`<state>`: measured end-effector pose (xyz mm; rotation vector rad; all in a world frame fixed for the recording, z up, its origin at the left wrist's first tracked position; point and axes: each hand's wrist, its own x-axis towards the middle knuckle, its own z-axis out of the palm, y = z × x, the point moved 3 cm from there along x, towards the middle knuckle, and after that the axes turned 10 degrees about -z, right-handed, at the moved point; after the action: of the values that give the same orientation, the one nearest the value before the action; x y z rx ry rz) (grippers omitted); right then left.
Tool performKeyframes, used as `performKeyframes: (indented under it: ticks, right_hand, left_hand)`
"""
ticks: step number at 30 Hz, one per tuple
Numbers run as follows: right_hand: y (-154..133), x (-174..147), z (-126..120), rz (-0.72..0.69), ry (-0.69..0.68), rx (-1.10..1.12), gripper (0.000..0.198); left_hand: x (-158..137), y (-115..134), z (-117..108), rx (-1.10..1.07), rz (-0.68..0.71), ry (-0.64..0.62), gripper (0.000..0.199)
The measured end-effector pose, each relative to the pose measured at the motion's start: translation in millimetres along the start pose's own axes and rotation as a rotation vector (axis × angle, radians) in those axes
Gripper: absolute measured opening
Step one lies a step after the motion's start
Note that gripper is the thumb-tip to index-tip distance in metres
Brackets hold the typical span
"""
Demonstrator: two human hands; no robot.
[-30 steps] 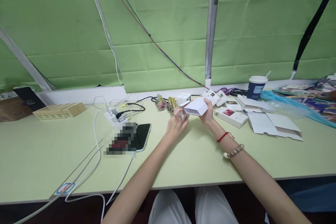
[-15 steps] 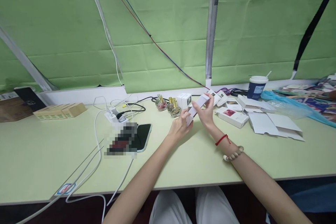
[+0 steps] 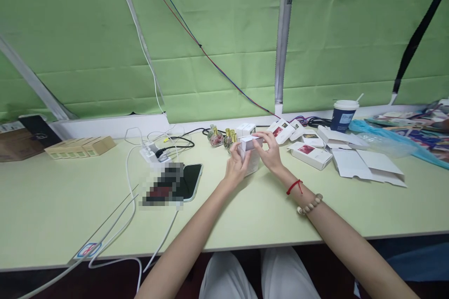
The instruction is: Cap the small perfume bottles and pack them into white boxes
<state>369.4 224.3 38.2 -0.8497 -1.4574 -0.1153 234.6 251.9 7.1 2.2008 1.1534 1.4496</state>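
A small white cardboard box (image 3: 253, 162) stands upright on the table between my hands, its top panel level. My left hand (image 3: 237, 166) grips its left side with the thumb on the near face. Fingers of my right hand (image 3: 269, 151) hold the right side near the top edge. Just behind it sits another white box (image 3: 245, 129), partly hidden. Small glass bottles with gold caps (image 3: 229, 138) stand to the left, one with pinkish contents (image 3: 215, 138). Right of my hands lies a white carton with a red picture (image 3: 310, 155).
Flattened white cartons (image 3: 368, 167) and a dark paper cup with a straw (image 3: 344, 116) are on the right. A phone (image 3: 191, 182), a power strip (image 3: 150, 153) and white cables lie left. Tan boxes (image 3: 80, 147) stand far left.
The white box was tilted in the air and is now upright on the table. Both hands have shifted slightly left, the right one lower along the box.
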Motion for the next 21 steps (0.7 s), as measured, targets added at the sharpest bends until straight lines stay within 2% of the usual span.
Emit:
performKeyframes:
  ticks: [5, 14, 18, 21]
  right_hand:
    - [5.7, -2.4, 2.3, -0.025, -0.007, -0.036, 0.017]
    - [5.4, -0.7, 1.2, 0.015, 0.006, 0.001, 0.017]
    - [6.4, -1.2, 0.1, 0.061, 0.026, 0.058, 0.021]
    - [5.1, -3.4, 2.1, 0.053, -0.058, 0.047, 0.025]
  left_hand:
    - [4.0, -3.1, -4.0, -0.161, -0.079, 0.009, 0.032]
    - [7.0, -6.0, -3.0, -0.364, -0.043, 0.021, 0.022]
    - [7.1, -4.1, -3.8, -0.362, -0.132, -0.010, 0.025]
    - [8.7, -4.7, -5.5, -0.365, -0.199, 0.008, 0.028]
